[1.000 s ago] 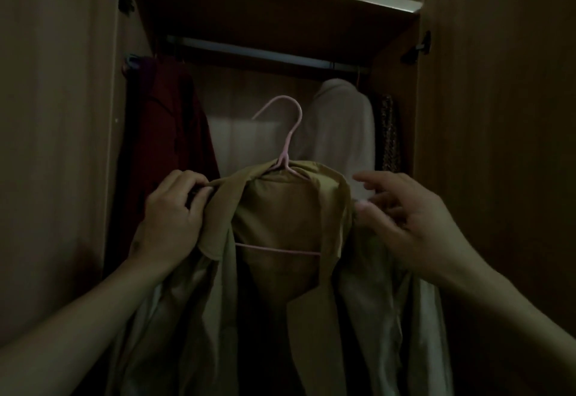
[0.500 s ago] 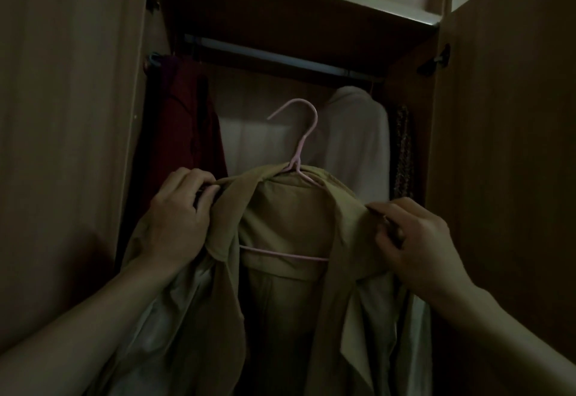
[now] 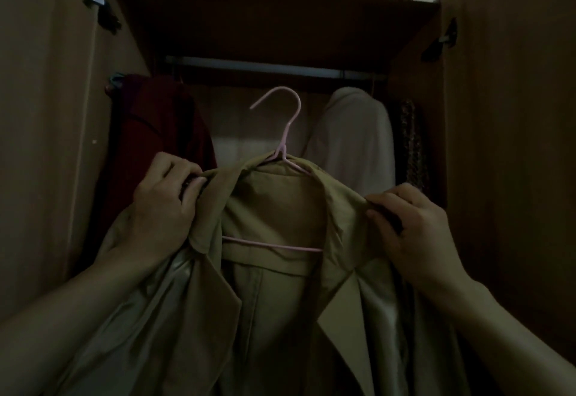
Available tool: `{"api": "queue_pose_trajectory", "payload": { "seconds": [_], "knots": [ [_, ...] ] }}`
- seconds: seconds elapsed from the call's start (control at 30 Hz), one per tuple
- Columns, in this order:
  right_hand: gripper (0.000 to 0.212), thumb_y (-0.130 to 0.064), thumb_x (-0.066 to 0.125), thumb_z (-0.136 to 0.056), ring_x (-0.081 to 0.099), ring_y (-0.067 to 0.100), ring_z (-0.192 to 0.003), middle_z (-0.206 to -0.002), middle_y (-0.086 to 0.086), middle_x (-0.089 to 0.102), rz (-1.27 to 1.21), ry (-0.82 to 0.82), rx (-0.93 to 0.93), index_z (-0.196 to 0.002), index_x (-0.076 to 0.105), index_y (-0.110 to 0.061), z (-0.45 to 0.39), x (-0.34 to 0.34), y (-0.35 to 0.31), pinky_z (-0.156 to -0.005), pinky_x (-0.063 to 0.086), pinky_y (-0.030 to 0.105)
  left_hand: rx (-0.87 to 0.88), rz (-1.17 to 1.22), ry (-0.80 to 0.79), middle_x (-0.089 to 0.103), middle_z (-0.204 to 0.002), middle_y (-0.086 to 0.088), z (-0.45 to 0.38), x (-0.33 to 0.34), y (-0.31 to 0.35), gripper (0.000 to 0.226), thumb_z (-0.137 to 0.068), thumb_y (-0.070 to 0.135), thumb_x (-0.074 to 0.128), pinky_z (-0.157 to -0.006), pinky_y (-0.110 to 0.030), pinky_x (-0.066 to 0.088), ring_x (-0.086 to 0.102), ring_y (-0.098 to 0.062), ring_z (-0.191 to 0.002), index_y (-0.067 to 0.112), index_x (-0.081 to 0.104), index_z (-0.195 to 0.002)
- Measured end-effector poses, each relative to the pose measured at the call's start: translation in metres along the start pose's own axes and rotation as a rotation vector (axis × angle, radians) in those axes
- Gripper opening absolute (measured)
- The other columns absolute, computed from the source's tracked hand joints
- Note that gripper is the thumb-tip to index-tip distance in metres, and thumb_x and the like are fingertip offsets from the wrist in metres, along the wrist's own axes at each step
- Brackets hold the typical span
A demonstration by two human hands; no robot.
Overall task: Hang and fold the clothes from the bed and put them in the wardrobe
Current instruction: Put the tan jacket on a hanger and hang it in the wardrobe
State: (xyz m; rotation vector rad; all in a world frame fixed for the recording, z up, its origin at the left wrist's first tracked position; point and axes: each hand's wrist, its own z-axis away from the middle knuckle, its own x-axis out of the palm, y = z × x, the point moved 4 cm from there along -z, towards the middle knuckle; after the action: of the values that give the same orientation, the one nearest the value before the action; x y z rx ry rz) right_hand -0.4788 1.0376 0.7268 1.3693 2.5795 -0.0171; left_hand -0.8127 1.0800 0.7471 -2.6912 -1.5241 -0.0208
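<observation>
The wardrobe (image 3: 514, 177) fills the view with both doors open, and its metal rail (image 3: 274, 68) crosses the upper part at 12 o'clock. In front of it, low in the centre, the beige coat (image 3: 274, 317) is held up on a pink hanger (image 3: 285, 146) whose hook is free in the air, below the rail and not yet on it. Behind, a dark red garment (image 3: 149, 133) hangs at 10 o'clock and a white garment (image 3: 358, 139) at 1 o'clock, with a gap between them. The left hand (image 3: 162, 208) has its grip clenched on the coat's shoulder at 9 o'clock. The right hand (image 3: 414, 233), which a second ago was open and only reaching, has now closed on the other shoulder at 3 o'clock, and the coat with its hook is nearer to the rail than before. I judge this means that the coat now sits well on the hanger and the next step is to lift the hook over the rail into the gap. No brand, label or writing can be read; the light is too dim.
</observation>
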Motion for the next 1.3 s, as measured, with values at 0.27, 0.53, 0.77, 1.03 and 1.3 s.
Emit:
{"api": "queue_pose_trajectory", "payload": {
  "seconds": [0.27, 0.53, 0.77, 1.03, 1.3],
  "knots": [
    [0.022, -0.005, 0.067, -0.087, 0.056, 0.013, -0.087, -0.099, 0.000, 0.058, -0.064, 0.161, -0.029, -0.107, 0.064, -0.012, -0.055, 0.015, 0.058, -0.074, 0.049, 0.024, 0.083, -0.058, 0.050, 0.052, -0.093, -0.006, -0.062, 0.063, -0.006, 0.010, -0.091, 0.012, 0.064, -0.067, -0.020, 0.031, 0.042, -0.006, -0.078, 0.007, 0.059, -0.098],
    [0.020, -0.003, 0.069, -0.085, 0.057, 0.016, -0.086, -0.100, 0.004, 0.060, 0.041, 0.187, -0.033, -0.104, 0.067, -0.009, -0.103, 0.048, 0.094, -0.073, 0.048, 0.026, 0.114, -0.029, 0.071, 0.050, -0.090, -0.005, -0.102, 0.132, -0.036, 0.007, -0.092, 0.016, 0.062, -0.067, -0.033, 0.040, 0.049, -0.020, -0.081, 0.011, 0.057, -0.093],
    [0.020, -0.004, 0.068, -0.085, 0.057, 0.020, -0.084, -0.100, 0.011, 0.061, 0.230, 0.246, -0.077, -0.104, 0.065, -0.007, -0.156, 0.085, 0.111, -0.070, 0.045, 0.031, 0.143, 0.019, 0.171, 0.052, -0.094, -0.009, -0.157, 0.193, -0.074, 0.008, -0.093, 0.015, 0.061, -0.070, -0.035, 0.039, 0.049, -0.025, -0.086, 0.009, 0.057, -0.093],
    [0.013, -0.006, 0.060, -0.090, 0.051, 0.023, -0.091, -0.103, 0.011, 0.055, 0.420, 0.240, -0.125, -0.104, 0.061, -0.007, -0.234, 0.147, 0.125, -0.073, 0.043, 0.035, 0.137, 0.008, 0.245, 0.054, -0.094, -0.015, -0.194, 0.262, -0.142, 0.009, -0.092, 0.014, 0.060, -0.071, -0.044, 0.044, 0.051, -0.034, -0.089, 0.006, 0.057, -0.090],
    [0.015, -0.011, 0.059, -0.093, 0.048, 0.019, -0.090, -0.103, 0.003, 0.048, 0.527, 0.169, -0.106, -0.107, 0.060, -0.014, -0.313, 0.183, 0.183, -0.072, 0.038, 0.030, 0.098, 0.074, 0.316, 0.051, -0.091, -0.010, -0.240, 0.345, -0.174, 0.008, -0.092, 0.015, 0.061, -0.068, -0.039, 0.039, 0.049, -0.028, -0.087, 0.010, 0.056, -0.089]
  ]
}}
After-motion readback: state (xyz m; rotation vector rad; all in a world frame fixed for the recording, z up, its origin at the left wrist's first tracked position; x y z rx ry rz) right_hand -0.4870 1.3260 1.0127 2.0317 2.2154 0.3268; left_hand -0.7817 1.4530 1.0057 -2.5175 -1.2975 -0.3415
